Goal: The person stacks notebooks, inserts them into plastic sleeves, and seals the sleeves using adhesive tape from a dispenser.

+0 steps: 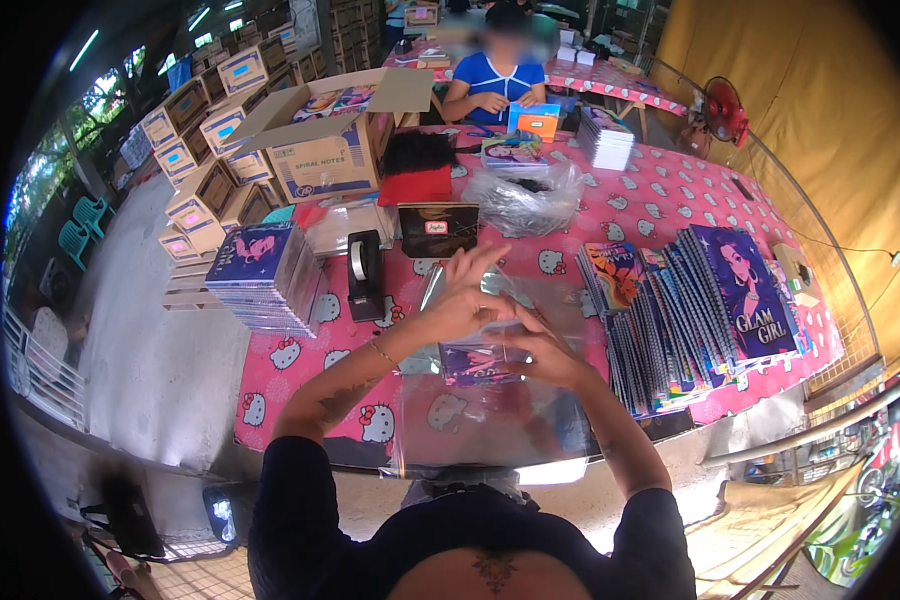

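Over the middle of the near table edge, my left hand pinches thumb and forefinger together, its other fingers stretched up and away. Close against it, my right hand bends its fingers in toward the same spot. What is between the fingertips is too small to make out. Under both hands lies a purple notebook, partly hidden by them. Around it and toward me spreads a clear plastic sheet or bag. A black tape dispenser stands left of my hands, and a dark box with a light label stands beyond them.
Spiral notebooks are piled at left and right. An open carton stands far left, near a crumpled plastic bundle. A person in blue sits opposite, handling notebooks. A red fan stands at far right.
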Action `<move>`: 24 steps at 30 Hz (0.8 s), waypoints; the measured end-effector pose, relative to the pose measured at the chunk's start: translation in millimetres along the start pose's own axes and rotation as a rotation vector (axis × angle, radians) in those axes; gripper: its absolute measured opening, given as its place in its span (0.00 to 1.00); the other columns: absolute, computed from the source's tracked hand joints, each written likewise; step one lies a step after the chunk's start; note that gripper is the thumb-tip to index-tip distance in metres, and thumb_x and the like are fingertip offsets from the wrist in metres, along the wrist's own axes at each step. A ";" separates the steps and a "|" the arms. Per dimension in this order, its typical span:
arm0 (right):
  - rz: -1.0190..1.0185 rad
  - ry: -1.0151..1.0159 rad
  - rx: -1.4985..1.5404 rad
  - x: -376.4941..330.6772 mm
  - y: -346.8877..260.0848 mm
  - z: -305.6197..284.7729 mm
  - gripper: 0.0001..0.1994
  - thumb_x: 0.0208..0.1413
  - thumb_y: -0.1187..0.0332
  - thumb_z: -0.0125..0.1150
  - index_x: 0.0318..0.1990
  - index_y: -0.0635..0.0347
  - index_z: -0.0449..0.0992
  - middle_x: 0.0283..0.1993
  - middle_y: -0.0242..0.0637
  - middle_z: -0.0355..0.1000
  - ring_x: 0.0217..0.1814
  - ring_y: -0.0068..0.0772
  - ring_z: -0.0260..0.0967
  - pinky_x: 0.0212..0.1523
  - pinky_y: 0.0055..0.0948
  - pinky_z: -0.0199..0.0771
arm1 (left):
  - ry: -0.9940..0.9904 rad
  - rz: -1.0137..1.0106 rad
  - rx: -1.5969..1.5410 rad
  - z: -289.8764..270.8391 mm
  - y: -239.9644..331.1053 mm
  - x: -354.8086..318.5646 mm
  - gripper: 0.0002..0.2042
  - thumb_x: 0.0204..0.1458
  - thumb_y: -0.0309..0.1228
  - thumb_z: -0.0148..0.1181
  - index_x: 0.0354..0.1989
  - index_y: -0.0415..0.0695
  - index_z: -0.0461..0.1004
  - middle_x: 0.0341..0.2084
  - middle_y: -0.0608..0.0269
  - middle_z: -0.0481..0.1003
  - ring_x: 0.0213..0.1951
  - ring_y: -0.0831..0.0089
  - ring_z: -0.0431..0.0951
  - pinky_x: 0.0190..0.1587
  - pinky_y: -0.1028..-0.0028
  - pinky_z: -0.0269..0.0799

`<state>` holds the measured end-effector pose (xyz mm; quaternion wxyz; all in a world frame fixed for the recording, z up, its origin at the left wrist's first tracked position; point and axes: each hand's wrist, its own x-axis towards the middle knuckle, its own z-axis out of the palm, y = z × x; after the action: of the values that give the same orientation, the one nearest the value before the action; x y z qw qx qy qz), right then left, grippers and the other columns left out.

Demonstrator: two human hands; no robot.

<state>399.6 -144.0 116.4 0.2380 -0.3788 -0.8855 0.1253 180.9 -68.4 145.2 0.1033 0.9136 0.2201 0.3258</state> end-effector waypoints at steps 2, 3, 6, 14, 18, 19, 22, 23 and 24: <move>-0.004 0.076 0.088 -1.9 -2.3 1.5 0.29 0.47 0.60 0.71 0.60 0.37 0.74 0.75 0.42 0.49 0.75 0.42 0.51 0.74 0.59 0.39 | -0.006 -0.020 0.062 10.0 -3.6 -3.6 0.18 0.42 0.35 0.72 0.44 0.56 0.80 0.72 0.45 0.40 0.72 0.41 0.39 0.66 0.36 0.37; 0.000 0.073 0.090 0.5 -0.9 0.1 0.27 0.48 0.60 0.70 0.60 0.38 0.74 0.75 0.43 0.50 0.75 0.42 0.51 0.73 0.60 0.40 | 0.071 -0.075 0.083 15.4 -7.0 -1.4 0.23 0.42 0.36 0.73 0.50 0.56 0.76 0.71 0.43 0.41 0.72 0.40 0.38 0.65 0.35 0.38; 0.025 0.117 0.126 -5.8 0.4 1.6 0.25 0.53 0.59 0.67 0.60 0.43 0.74 0.74 0.47 0.50 0.75 0.42 0.52 0.72 0.57 0.43 | 0.126 -0.241 0.332 17.5 8.5 10.4 0.48 0.42 0.44 0.74 0.71 0.54 0.50 0.70 0.38 0.44 0.71 0.41 0.44 0.66 0.40 0.44; 0.330 -0.023 0.668 53.4 48.0 -10.5 0.25 0.61 0.57 0.60 0.61 0.62 0.70 0.67 0.45 0.63 0.70 0.33 0.58 0.68 0.32 0.56 | -0.222 -0.685 -0.827 -1.2 -58.5 -51.3 0.40 0.53 0.33 0.68 0.72 0.44 0.50 0.61 0.48 0.64 0.60 0.66 0.69 0.58 0.72 0.66; 0.221 -0.049 1.000 58.8 47.8 -27.1 0.32 0.59 0.56 0.64 0.67 0.60 0.62 0.66 0.45 0.65 0.69 0.34 0.60 0.66 0.33 0.58 | -0.210 -0.726 -1.036 10.8 -57.3 -58.5 0.33 0.56 0.32 0.64 0.69 0.43 0.58 0.56 0.56 0.72 0.57 0.68 0.72 0.60 0.71 0.65; 0.174 0.065 1.076 49.6 44.7 -32.8 0.33 0.58 0.57 0.65 0.67 0.60 0.62 0.66 0.45 0.66 0.69 0.34 0.61 0.66 0.33 0.59 | -0.203 -0.742 -0.996 11.7 -53.7 -55.4 0.31 0.56 0.32 0.64 0.68 0.43 0.60 0.55 0.58 0.73 0.56 0.69 0.72 0.60 0.71 0.65; 0.224 -0.047 0.875 20.1 49.8 -34.0 0.40 0.53 0.60 0.69 0.71 0.55 0.56 0.66 0.46 0.66 0.68 0.36 0.62 0.67 0.34 0.58 | -0.206 -0.704 -0.848 -4.3 -35.2 -52.1 0.28 0.55 0.31 0.64 0.65 0.41 0.65 0.55 0.55 0.74 0.57 0.68 0.72 0.60 0.68 0.66; 0.204 -0.110 0.747 14.1 40.5 -38.2 0.42 0.51 0.59 0.70 0.72 0.53 0.54 0.66 0.46 0.66 0.68 0.36 0.62 0.67 0.34 0.58 | -0.186 -0.577 -0.701 -12.5 -23.6 -52.1 0.28 0.55 0.32 0.64 0.64 0.41 0.66 0.56 0.54 0.74 0.58 0.67 0.72 0.60 0.67 0.66; 0.150 -0.077 0.645 7.3 27.7 -39.5 0.38 0.48 0.61 0.71 0.67 0.54 0.63 0.65 0.44 0.67 0.67 0.38 0.65 0.66 0.36 0.61 | -0.166 -0.449 -0.553 -20.4 -10.5 -54.2 0.27 0.54 0.32 0.64 0.63 0.41 0.68 0.56 0.53 0.73 0.58 0.65 0.72 0.60 0.66 0.67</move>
<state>432.5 -118.1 141.4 0.3022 -0.3432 -0.7780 0.4308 126.9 -83.7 127.6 0.4330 0.8034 0.3096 0.2670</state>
